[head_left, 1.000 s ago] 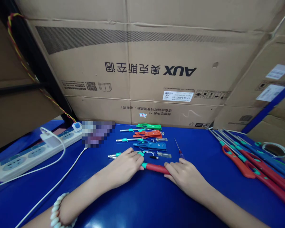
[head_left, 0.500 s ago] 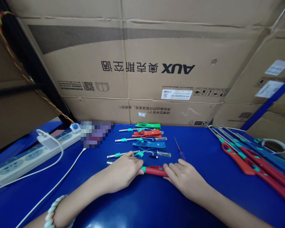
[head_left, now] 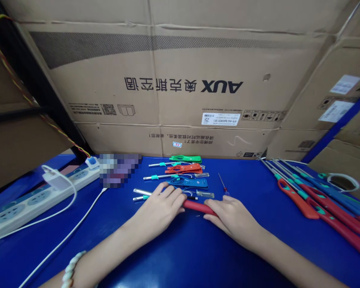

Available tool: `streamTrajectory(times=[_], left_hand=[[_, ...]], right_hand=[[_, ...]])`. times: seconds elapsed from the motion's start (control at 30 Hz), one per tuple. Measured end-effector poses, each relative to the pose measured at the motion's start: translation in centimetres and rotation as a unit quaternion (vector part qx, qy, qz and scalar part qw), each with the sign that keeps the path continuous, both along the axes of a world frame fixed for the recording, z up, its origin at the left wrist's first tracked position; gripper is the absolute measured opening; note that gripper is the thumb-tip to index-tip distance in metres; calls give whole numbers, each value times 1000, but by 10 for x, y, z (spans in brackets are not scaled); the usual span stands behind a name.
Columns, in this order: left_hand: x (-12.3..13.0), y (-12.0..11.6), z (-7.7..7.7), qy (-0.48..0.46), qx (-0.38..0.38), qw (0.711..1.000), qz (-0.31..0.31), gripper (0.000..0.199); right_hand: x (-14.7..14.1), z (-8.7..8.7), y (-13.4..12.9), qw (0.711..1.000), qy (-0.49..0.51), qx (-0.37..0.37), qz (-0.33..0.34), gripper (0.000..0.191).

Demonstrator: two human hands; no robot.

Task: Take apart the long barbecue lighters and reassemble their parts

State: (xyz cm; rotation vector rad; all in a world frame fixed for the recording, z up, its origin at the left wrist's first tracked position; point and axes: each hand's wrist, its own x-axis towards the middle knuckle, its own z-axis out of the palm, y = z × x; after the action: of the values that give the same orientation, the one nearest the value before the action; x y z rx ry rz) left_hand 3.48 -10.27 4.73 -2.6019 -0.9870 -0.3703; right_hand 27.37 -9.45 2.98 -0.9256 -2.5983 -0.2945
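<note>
A red long-nosed lighter [head_left: 198,207] is held level above the table, bridging my two hands. My left hand [head_left: 163,208] is closed around its nozzle end; a bare metal tube [head_left: 141,192] pokes out past the knuckles. At the other end, the fingers of my right hand [head_left: 232,216] wrap the red handle. Just beyond that hand lies a small screwdriver [head_left: 225,189], its grip partly hidden. Behind the lighter are taken-apart lighters: a green shell [head_left: 187,159], an orange shell [head_left: 186,168] and a blue shell [head_left: 192,183], with metal tubes and a clear fuel tank [head_left: 205,194].
Several whole lighters [head_left: 327,208] lie in a pile on the right. A power strip [head_left: 42,192] with a white cable runs along the left, near a pixelated patch. A large cardboard box [head_left: 180,60] stands behind. A tiny bit [head_left: 198,216] rests on the blue table [head_left: 168,260].
The red lighter has turned and tilted in my hands, its tube end rising and its handle now showing a plain edge. Both hands stay on it. The view has shifted slightly.
</note>
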Motion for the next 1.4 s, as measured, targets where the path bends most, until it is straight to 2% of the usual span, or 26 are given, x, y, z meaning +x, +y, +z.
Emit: streamTrajectory(times=[0.1,0.2,0.33,0.4,0.47,0.53,0.63,0.83,0.97,1.1,1.17,1.27,1.33,1.4], left_hand=[[9,-6,-7,-7,8,999,-39,24],[9,-6,-13,-1,-20,999,-51,15],[-8,3,-4,-30,-60,998,-3,23],[-17,8,5,-51,-71,995,40,24],[-23,11,11,-64,-68,992,86,21],[-25,12,15,-60,-71,989,117,18],[-23,11,13,-26,-97,988,120,17],[-19,10,10,29,-124,984,128,15],[-20,9,11,28,-129,982,137,17],[-21,8,8,12,-132,983,126,21],[-21,7,7,-7,-137,983,124,24],[-19,5,8,-45,-150,981,111,27],[-18,3,10,-62,-157,981,96,28],[-17,2,10,-61,-158,982,85,27]], right_hand=[[-3,3,-4,998,15,-61,16,16],[-3,4,-6,985,72,-154,23,19],[7,4,7,939,232,-249,-50,23],[12,0,14,924,262,-267,-77,31],[12,-5,17,930,244,-264,-75,28],[8,-10,15,945,206,-250,-41,18],[0,-15,7,962,155,-223,18,11],[-9,-22,3,977,116,-180,24,9],[-11,-30,3,996,56,-58,31,16],[-14,-34,1,998,17,36,41,25],[-13,-32,0,998,31,28,45,24],[-9,-24,-3,990,121,-56,40,22],[-6,-19,-3,971,207,-115,29,20],[-3,-15,-3,950,278,-145,16,19]])
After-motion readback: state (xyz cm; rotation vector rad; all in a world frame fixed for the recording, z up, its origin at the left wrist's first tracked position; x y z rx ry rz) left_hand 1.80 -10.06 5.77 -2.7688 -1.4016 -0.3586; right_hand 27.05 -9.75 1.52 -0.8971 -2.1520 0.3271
